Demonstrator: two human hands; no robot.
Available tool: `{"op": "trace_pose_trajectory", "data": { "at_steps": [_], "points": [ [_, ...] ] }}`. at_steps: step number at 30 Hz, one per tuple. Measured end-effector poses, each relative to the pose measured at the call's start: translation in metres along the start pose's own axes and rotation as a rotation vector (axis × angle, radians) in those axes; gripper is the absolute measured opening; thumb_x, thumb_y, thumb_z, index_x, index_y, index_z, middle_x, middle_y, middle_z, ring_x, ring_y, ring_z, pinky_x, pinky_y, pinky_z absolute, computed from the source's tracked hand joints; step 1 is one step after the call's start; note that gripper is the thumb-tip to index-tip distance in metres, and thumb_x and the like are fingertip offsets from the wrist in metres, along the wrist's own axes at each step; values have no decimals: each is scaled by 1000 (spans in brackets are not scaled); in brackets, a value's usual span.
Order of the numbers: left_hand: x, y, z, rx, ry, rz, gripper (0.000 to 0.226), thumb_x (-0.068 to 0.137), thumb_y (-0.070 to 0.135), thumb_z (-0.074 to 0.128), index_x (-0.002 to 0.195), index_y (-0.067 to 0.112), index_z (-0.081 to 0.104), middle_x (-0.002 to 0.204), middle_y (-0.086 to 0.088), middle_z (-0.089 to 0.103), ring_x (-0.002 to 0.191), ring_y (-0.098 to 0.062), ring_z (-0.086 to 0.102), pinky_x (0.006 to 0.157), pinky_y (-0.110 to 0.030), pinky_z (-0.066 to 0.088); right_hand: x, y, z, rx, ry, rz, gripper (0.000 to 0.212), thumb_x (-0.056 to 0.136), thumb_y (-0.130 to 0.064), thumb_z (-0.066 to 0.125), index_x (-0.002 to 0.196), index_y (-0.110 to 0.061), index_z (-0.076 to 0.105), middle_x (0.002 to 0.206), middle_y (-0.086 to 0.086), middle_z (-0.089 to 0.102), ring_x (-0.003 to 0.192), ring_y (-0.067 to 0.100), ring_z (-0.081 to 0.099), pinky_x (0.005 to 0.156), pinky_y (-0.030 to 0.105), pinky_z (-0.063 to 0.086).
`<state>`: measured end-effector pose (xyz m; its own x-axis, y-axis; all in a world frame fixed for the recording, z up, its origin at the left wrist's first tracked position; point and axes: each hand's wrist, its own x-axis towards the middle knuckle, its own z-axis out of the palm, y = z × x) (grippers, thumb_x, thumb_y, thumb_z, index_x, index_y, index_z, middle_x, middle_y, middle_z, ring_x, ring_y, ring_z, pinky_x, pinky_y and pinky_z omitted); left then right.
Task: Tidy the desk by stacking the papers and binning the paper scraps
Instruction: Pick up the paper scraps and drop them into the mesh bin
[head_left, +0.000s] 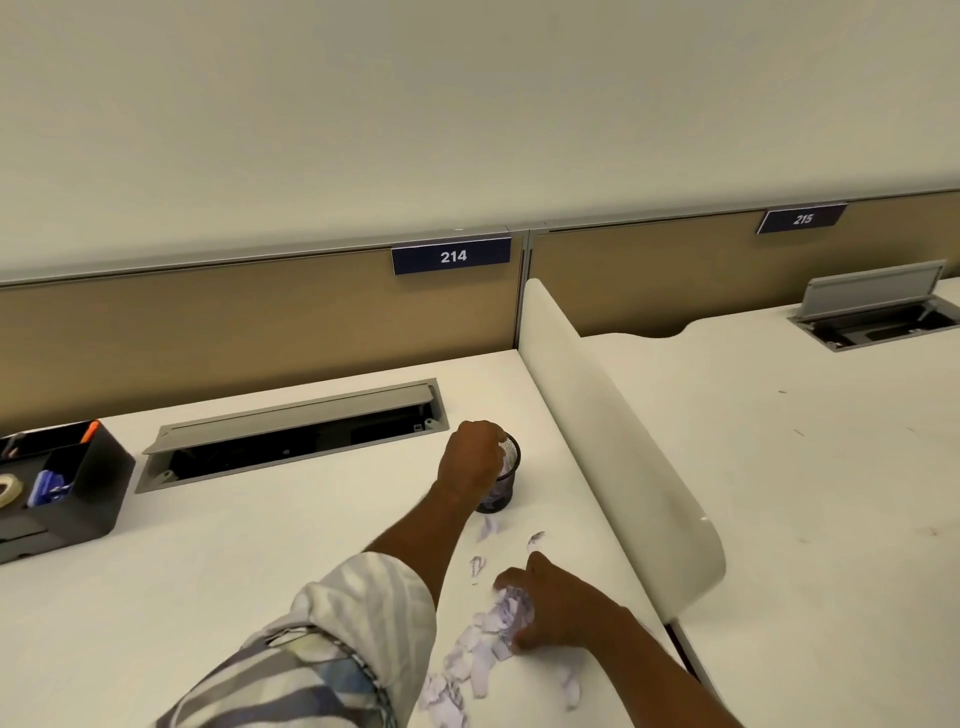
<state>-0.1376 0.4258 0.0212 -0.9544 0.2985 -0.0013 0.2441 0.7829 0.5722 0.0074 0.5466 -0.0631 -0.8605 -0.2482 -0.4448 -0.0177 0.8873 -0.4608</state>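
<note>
A small black mesh cup stands on the white desk and holds torn paper. My left hand hovers over its rim, fingers closed on paper scraps at the opening. A pile of torn white and lilac paper scraps lies on the desk nearer to me, with three loose bits between pile and cup. My right hand rests on the pile, fingers curled around a bunch of scraps. No stack of papers is in view.
A black desk organiser with tape and pens sits at the far left. An open cable tray runs along the back. A curved white divider separates this desk from the neighbouring desk on the right.
</note>
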Motion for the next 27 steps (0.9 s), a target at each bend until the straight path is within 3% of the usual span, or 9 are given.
{"op": "trace_pose_trajectory", "data": {
  "at_steps": [6,11,14,17,20,24,27],
  "points": [
    [-2,-3,1,31,-27,21,41,79,3,66,117,18,70,118,-8,69,107,-26,64,91,-29,49,0,1,1,-5,4,-13,74,68,-50,76,132,-37,40,123,1,41,109,19,55,93,28,48],
    [-29,-5,-9,-94,181,61,40,88,1,50,126,9,62,133,-7,60,124,-23,53,105,-28,36,1,0,4,-38,86,-22,61,71,-55,71,123,-33,47,114,1,43,92,18,56,80,25,46],
    [-66,-23,-2,-92,299,70,36,93,9,50,127,6,60,131,-11,60,122,-27,54,105,-30,38,-3,-5,7,-69,144,-42,51,80,-51,66,121,-23,54,114,6,47,92,23,59,76,22,41],
    [-102,-50,19,-26,345,78,39,85,1,56,123,5,62,127,-13,62,118,-30,57,100,-34,45,-5,-6,9,-91,195,-62,39,86,-45,61,111,-15,60,110,8,52,86,22,57,71,22,35],
    [-134,-64,36,3,250,42,42,86,4,59,128,6,59,130,-12,60,121,-29,56,102,-32,43,-4,-8,10,-98,240,-60,27,88,-37,59,103,-14,64,104,7,56,92,23,59,70,24,35],
    [-158,-73,55,54,-78,102,60,95,35,51,148,14,34,154,-3,35,141,-17,33,114,-23,23,-2,-10,11,-52,283,-56,19,84,-27,58,89,-12,68,94,9,62,89,23,59,69,28,36],
    [-163,-72,65,129,-201,180,70,93,48,50,151,15,28,158,-3,27,145,-15,25,115,-19,13,-2,-6,5,38,338,-59,23,77,-25,53,79,-9,70,82,10,68,82,25,62,71,31,42]
  ]
}}
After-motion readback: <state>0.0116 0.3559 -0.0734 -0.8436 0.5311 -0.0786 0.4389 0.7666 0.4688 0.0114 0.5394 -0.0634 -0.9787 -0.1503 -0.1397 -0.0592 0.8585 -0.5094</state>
